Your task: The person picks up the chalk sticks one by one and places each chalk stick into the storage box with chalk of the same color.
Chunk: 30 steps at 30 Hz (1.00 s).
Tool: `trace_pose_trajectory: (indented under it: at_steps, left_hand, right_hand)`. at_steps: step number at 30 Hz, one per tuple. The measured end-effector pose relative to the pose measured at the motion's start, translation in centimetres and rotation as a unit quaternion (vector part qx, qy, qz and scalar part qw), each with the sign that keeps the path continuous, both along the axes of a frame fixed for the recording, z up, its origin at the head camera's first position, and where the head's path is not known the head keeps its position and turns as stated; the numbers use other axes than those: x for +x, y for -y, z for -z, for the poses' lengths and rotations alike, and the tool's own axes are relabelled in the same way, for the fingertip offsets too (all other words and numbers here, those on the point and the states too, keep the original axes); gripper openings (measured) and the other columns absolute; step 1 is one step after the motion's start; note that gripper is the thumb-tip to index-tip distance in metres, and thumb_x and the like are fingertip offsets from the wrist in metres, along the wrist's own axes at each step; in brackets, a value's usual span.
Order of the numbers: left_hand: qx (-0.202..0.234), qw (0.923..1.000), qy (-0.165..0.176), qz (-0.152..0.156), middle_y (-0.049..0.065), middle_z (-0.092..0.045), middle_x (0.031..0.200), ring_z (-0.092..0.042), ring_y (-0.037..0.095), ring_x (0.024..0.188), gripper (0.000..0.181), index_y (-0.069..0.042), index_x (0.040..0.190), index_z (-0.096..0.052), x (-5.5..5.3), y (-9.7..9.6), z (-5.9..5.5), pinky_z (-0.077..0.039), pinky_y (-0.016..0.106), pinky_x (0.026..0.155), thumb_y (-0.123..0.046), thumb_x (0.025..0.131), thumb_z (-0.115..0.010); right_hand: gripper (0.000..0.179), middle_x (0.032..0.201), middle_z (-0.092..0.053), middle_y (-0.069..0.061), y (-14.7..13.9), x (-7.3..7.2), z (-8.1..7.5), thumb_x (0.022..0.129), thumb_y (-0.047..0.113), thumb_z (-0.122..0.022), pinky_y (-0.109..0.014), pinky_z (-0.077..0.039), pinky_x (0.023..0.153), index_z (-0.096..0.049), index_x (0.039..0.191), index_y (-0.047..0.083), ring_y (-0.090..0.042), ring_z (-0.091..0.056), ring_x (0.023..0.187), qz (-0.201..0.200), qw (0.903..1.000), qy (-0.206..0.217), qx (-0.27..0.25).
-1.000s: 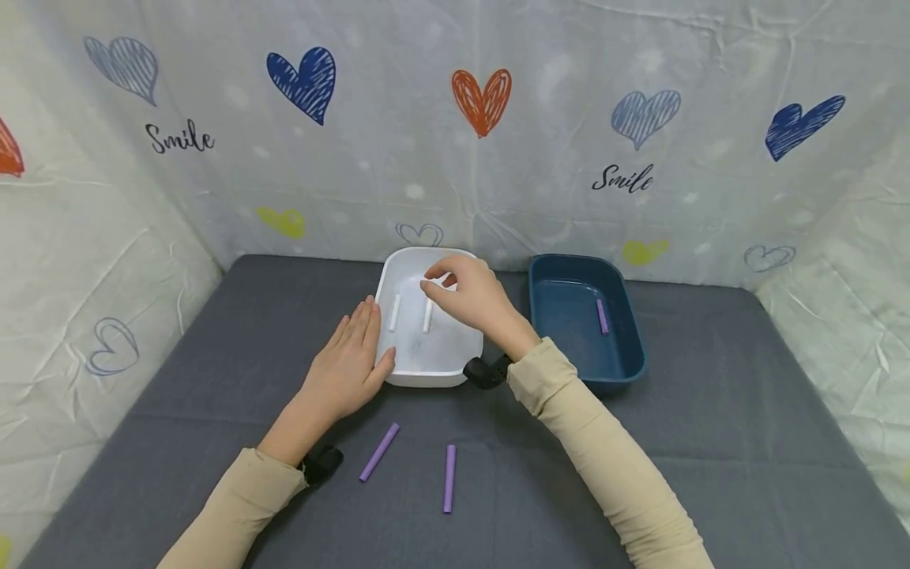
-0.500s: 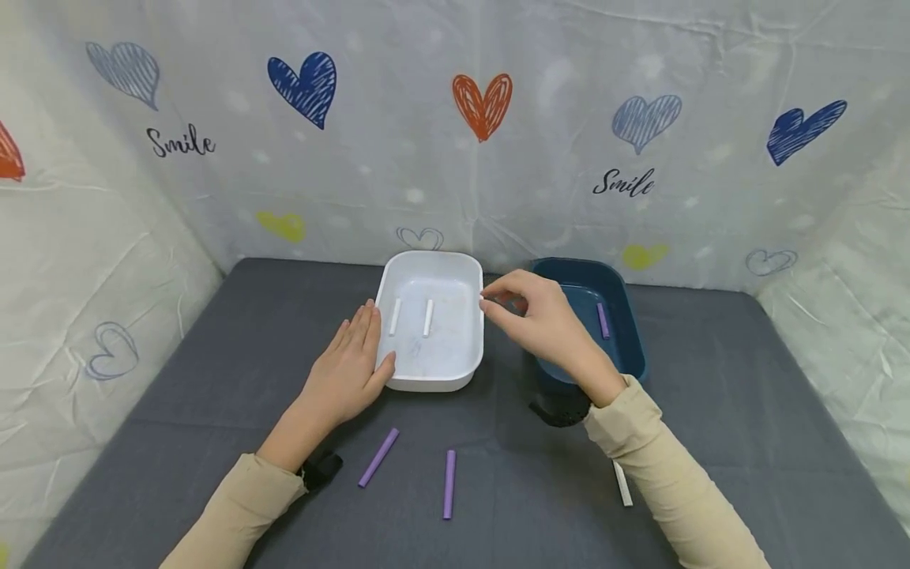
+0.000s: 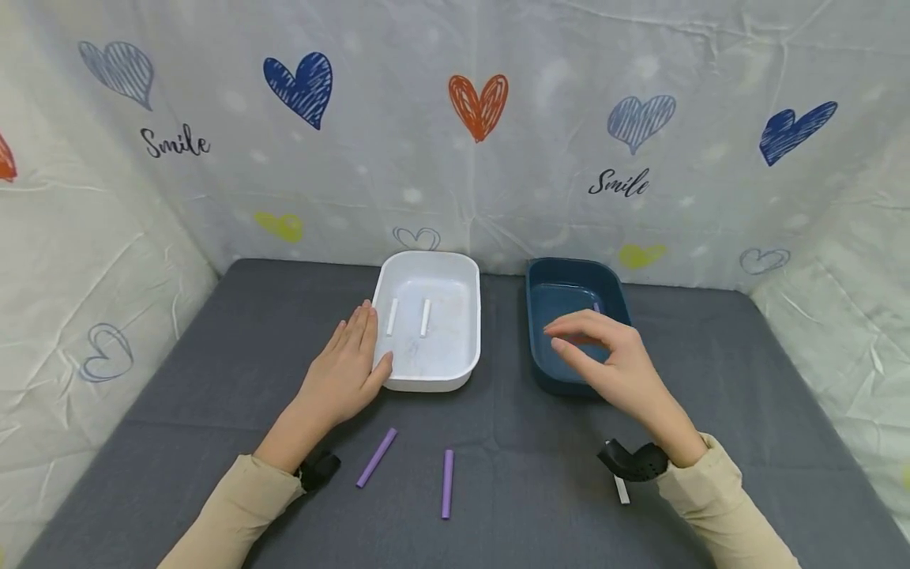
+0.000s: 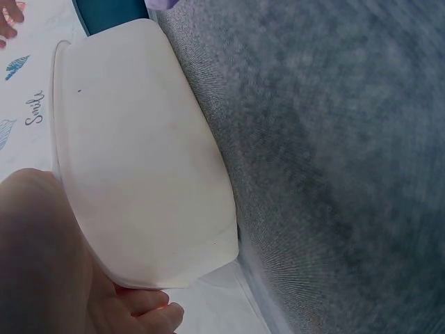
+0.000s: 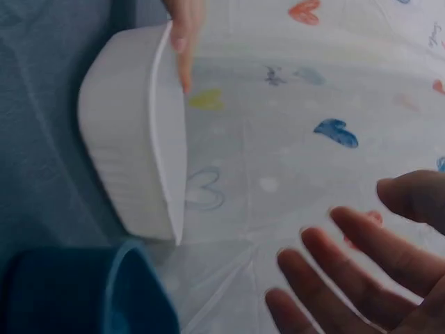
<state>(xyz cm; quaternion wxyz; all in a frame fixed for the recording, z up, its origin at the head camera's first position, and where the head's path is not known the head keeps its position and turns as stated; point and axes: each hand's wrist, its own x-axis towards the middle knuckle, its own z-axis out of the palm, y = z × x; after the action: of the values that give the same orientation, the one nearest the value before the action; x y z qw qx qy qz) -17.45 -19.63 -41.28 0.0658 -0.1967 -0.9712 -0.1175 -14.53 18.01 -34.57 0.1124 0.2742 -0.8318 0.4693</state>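
Observation:
My left hand (image 3: 343, 365) rests along the left side of a white container (image 3: 453, 340), its fingers straight and the thumb at the near corner. Inside that container lie two white chalk-like sticks (image 3: 425, 318). My right hand (image 3: 617, 357) hovers above a dark blue container (image 3: 542, 348) with fingers and thumb apart and nothing between them. It partly covers a purple chalk-like stick (image 3: 596, 307) inside the blue container. In the right wrist view, the fingers (image 5: 368, 257) are spread and hold nothing.
Two purple sticks (image 3: 447, 484) lie on the dark grey cloth (image 3: 526, 506) in front of the white container. Another white stick (image 3: 622, 490) lies partly hidden beneath the right wrist's black camera band (image 3: 633, 460). A white curtain with printed hearts (image 3: 478, 111) hangs behind the containers.
My right hand has moved right and toward me, from above the white container to above the blue one, and its fingers have spread wider. The left hand stays on the white container.

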Motion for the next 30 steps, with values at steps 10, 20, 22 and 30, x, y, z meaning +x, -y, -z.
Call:
trace_pose_trajectory:
  at_steps: [10,20,22,30]
  left_hand:
    - [-0.002,1.0,0.0,0.002,0.027,-0.01,0.162,-0.013,0.038,0.15,0.072,0.013,0.152,-0.014,-0.2,0.2,-0.1,-0.014,0.051,0.12,-0.036,0.105,-0.036]
    - [0.0,1.0,0.009,0.003,0.026,-0.009,0.162,-0.011,0.036,0.15,0.072,0.012,0.153,-0.013,-0.2,0.0,0.2,-0.013,0.051,0.12,-0.037,0.105,-0.035]
    - [0.0,0.9999,0.011,0.003,0.025,-0.008,0.162,-0.011,0.036,0.15,0.072,0.012,0.153,-0.012,-0.3,0.0,0.3,-0.013,0.05,0.12,-0.037,0.105,-0.035]
    - [-0.002,0.9999,0.011,0.0,0.025,-0.007,0.162,-0.011,0.036,0.15,0.072,0.012,0.153,-0.011,-0.2,0.1,0.2,-0.012,0.05,0.12,-0.037,0.105,-0.034]
  right_hand:
    - [0.024,0.116,-0.067,-0.011,-5.0,3.0,2.7,0.096,-0.004,-0.06,-0.025,-0.053,0.086,-0.07,0.116,0.002,-0.022,-0.063,0.106,-0.012,0.995,0.071,-0.07]
    - [0.025,0.118,-0.065,-0.018,-8.3,4.9,7.0,0.097,-0.005,-0.058,-0.028,-0.055,0.086,-0.066,0.12,-0.003,-0.023,-0.064,0.108,-0.047,0.9856,0.143,-0.077]
    - [0.028,0.12,-0.064,-0.018,-9.0,5.0,7.7,0.095,-0.005,-0.06,-0.028,-0.055,0.086,-0.065,0.123,-0.003,-0.022,-0.063,0.11,-0.061,0.9846,0.153,-0.059]
    - [0.074,0.141,-0.05,-0.002,-10.5,5.1,9.5,0.08,0.023,-0.085,-0.026,-0.043,0.099,-0.05,0.144,0.015,-0.009,-0.045,0.126,-0.108,0.9658,0.212,0.102]
